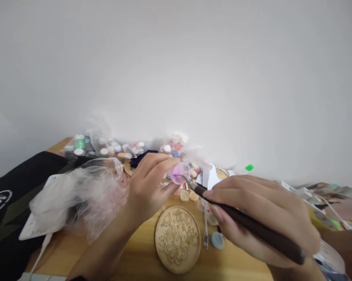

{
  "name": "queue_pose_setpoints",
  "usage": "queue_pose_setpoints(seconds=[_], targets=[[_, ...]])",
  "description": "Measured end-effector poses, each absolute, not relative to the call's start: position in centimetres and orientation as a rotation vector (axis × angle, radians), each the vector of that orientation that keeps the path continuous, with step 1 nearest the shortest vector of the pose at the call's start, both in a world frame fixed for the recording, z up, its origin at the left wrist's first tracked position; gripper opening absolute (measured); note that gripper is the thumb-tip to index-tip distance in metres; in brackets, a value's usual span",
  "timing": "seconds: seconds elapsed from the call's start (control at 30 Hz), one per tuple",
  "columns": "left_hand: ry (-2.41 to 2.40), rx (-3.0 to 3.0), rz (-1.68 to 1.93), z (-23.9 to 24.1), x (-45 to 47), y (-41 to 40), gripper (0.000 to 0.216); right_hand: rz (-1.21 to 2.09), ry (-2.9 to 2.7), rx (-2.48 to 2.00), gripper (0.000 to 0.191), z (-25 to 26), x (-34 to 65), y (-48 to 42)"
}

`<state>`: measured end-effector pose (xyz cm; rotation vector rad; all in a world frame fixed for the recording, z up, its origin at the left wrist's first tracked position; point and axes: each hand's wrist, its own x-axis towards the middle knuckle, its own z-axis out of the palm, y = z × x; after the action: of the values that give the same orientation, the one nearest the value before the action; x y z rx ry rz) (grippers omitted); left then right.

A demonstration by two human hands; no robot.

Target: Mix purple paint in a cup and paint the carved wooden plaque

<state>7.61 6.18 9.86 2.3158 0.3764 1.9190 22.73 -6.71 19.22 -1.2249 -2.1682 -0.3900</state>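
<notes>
Pink cup (177, 171) clamped in fingers of left hand (151, 180), tool (249, 223) in those of right hand (268, 205), carved disc (178, 239) below.

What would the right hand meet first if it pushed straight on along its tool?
Most likely the small translucent cup with pink-purple contents, held by the left hand; the metal tip of the dark-handled tool appears to be at its mouth, though depth is unclear.
</notes>
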Motion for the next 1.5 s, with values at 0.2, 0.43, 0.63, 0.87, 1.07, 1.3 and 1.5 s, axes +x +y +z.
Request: queue_pose_setpoints(seconds=[0.2,0.43,0.63,0.87,1.07,1.3,1.5], targets=[[0.355,2.313,1.92,9.72,7.63,6.2,0.027,-0.378,-2.178,-1.238,0.011,19.33,22.76,-6.87],[0.367,2.309,1.911,9.81,7.57,6.14,0.026,-0.391,-2.204,-1.227,0.01,19.54,22.88,-6.77],[0.369,2.305,1.897,9.74,7.56,6.1,0.026,-0.39,-2.199,-1.247,0.011,19.5,22.93,-6.82],[0.351,2.321,1.902,9.56,7.55,6.18,0.03,-0.395,-2.193,-1.245,0.009,19.53,22.85,-6.84],[0.353,2.322,1.895,9.59,7.52,6.12,0.029,-0.395,-2.151,-1.255,0.011,19.45,22.89,-6.81],[0.358,2.309,1.907,9.46,7.71,6.19,0.029,-0.398,-2.137,-1.241,0.01,19.04,22.93,-6.66],[0.345,2.296,1.907,9.4,7.99,6.28,0.028,-0.424,-2.155,-1.234,0.009,18.96,22.85,-6.96]])
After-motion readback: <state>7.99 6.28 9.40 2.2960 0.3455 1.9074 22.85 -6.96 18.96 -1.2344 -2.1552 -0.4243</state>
